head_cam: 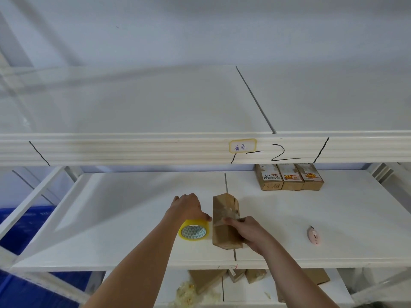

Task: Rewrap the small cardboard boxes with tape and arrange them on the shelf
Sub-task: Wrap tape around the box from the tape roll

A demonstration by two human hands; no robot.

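Mid-wrap on white shelf [124, 218]. Box [224, 218] at front centre, gripped by right hand [246, 232]; left hand [189, 207] curled round yellow tape roll [194, 231] just beside box. Best kept taut, wound square, box pinned flat. Three wrapped boxes [289, 177] at back right, clear. Pink cutter [314, 235] near right, unobstructed.

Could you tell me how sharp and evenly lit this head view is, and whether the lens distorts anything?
Head view: soft, even light with faint shadows; wide-angle bending bows the shelf rail; the cardboard box, tape roll and both hands are slightly soft; the three boxes at the back carry markings too blurred to read.
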